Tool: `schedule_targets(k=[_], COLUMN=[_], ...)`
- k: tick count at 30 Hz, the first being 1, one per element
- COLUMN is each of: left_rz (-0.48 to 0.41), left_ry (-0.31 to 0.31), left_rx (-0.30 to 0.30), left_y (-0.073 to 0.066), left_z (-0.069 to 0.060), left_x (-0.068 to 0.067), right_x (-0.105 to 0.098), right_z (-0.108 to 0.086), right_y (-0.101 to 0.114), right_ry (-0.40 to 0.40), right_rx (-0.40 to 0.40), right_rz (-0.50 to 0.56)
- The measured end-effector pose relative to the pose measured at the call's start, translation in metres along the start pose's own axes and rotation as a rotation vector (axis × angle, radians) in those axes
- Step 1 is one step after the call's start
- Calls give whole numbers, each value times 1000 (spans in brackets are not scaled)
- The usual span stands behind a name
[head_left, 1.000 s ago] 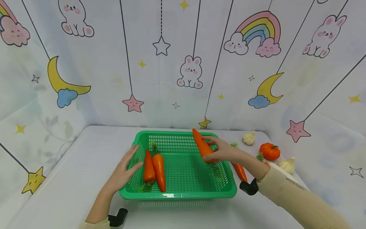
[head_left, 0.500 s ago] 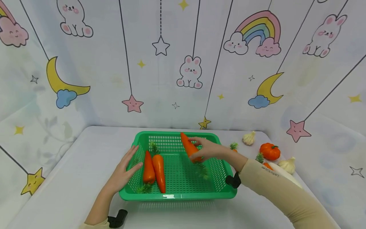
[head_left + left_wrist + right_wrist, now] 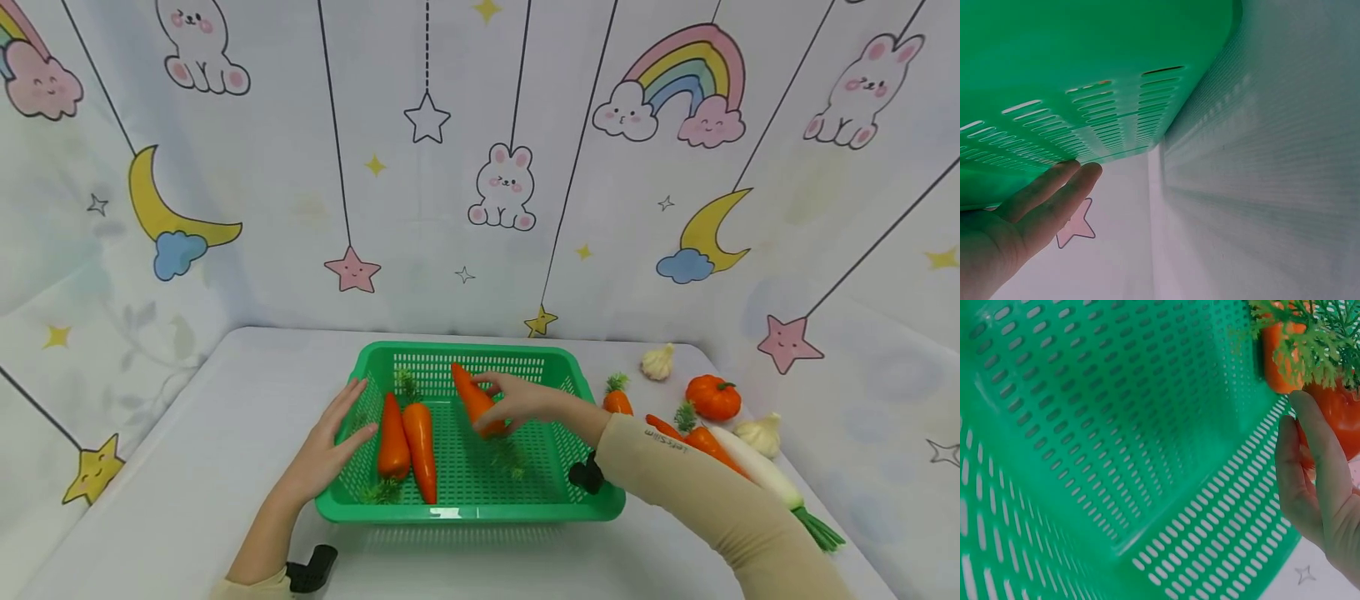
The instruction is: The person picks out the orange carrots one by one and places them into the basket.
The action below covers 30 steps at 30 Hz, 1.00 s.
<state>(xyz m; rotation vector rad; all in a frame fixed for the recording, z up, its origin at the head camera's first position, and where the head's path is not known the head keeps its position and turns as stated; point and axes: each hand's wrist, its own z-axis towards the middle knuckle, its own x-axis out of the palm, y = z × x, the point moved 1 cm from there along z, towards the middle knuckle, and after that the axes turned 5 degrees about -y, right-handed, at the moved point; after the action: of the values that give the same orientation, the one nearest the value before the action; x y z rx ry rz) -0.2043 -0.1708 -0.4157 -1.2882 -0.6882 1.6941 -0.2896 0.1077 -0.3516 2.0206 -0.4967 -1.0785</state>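
Note:
A green perforated plastic basket (image 3: pixel 472 512) stands on the white table. Inside it, on the left, two orange carrots lie side by side: one carrot (image 3: pixel 393 442) with its leafy top toward the front, the other carrot (image 3: pixel 420 450) with its top toward the back. Over the middle of the basket my right hand (image 3: pixel 517 400) grips a third carrot (image 3: pixel 472 398), its tip pointing up and back, its green leaves hanging toward the front. My left hand (image 3: pixel 326 446) rests against the basket's left side with straight fingers; the left wrist view shows the fingertips (image 3: pixel 1090 172) at the slotted wall.
Right of the basket lie more carrots (image 3: pixel 618 402), a white radish (image 3: pixel 757 467) with green stalks, a small orange pumpkin (image 3: pixel 712 397) and two garlic bulbs, one garlic bulb (image 3: pixel 657 362) farther back. A patterned cloth (image 3: pixel 420 208) hangs behind the table.
My right hand has carried the third carrot leftward and lower, from the basket's right side to over its middle. The left hand stays at the basket's left side.

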Motion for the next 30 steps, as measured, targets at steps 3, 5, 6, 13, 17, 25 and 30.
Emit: schedule_targets(k=[3,5,6,13,17,25,30], left_rz=[-2,-3,-1,0,-6,-4,-9], left_ry=[3,4,2,-2,2,-3,0], left_rx=[-1,-1,-2,-4,-2,-3,-6], left_y=[0,0,0,-1,-2,-2,-1], left_z=[1,1,1,1,0,1,1], left_x=[1,1,0,-1,0,0,0], right_x=[5,8,9,19,24,36,41], right_z=[2,4,5,11,12,14,16], right_y=[1,2,2,-1,-2,-2,-1], right_ry=[5,7,9,46,74,150,177], right_rx=[15,20,20,23,40,53,64], right_rz=[12,15,13,12,25,25,49])
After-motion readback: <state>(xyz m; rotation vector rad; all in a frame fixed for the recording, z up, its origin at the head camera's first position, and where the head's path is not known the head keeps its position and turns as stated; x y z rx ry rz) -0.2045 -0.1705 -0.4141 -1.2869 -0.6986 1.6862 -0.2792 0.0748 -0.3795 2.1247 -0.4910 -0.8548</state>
